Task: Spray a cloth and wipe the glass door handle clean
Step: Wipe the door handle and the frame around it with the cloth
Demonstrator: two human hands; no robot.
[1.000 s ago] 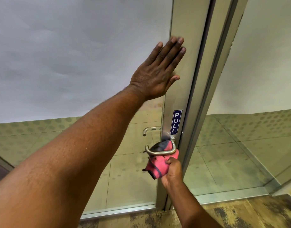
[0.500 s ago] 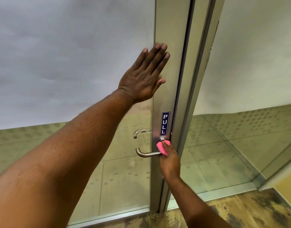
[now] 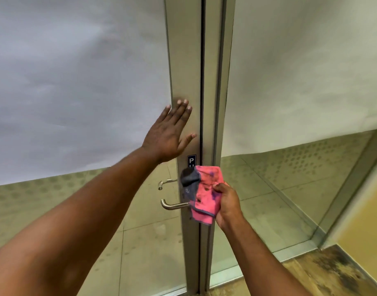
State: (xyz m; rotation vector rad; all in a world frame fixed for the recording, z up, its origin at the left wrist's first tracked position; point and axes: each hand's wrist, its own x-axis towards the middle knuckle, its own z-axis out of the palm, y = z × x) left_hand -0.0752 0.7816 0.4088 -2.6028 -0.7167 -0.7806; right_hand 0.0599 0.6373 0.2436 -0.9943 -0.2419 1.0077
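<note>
A metal lever handle [image 3: 172, 205] sticks out to the left from the aluminium stile [image 3: 184, 71] of the glass door. My right hand [image 3: 227, 205] grips a pink and grey cloth [image 3: 202, 194] held up in front of the stile, covering the handle's base and the lower part of a blue PULL sign [image 3: 191, 160]. My left hand [image 3: 171, 133] lies flat with fingers spread against the stile above the sign. A second handle [image 3: 165, 183] shows through the glass on the far side. No spray bottle is in view.
Frosted film [image 3: 76, 82] covers the upper glass of the door and of the fixed panel [image 3: 300, 71] to the right. Tiled floor shows through the lower glass. A worn brown floor [image 3: 324, 274] lies at the bottom right beside a yellow wall [image 3: 366, 221].
My right hand has lifted the cloth off the handle's base and it now hangs unfolded in front of the stile. My left hand sits lower on the stile, closer to the sign.
</note>
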